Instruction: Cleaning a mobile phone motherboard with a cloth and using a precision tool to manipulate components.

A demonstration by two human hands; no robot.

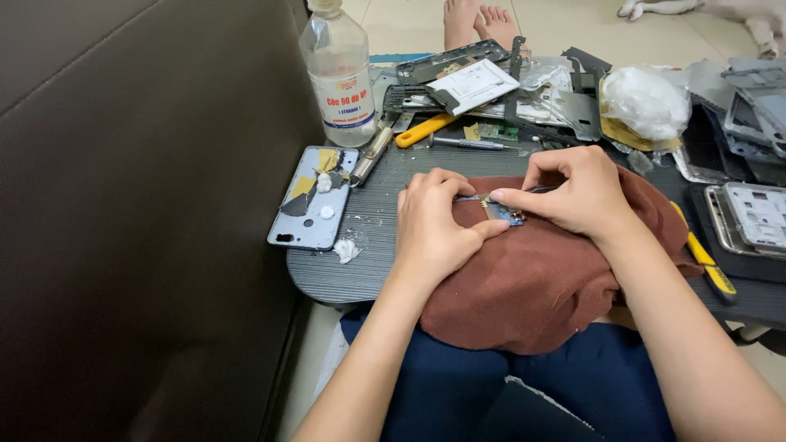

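Both my hands rest on a brown cloth spread over a dark grey table. My left hand pinches a small blue circuit board against the cloth. My right hand presses on the same board with its fingertips, and a thin dark tool shows under its fingers. The board is mostly hidden by my fingers.
A phone back cover with cotton bits lies at left, beside a clear liquid bottle. An orange-handled tool, phone frames, a bag of cotton and a yellow-handled tool crowd the far and right table. Someone's bare feet are beyond it.
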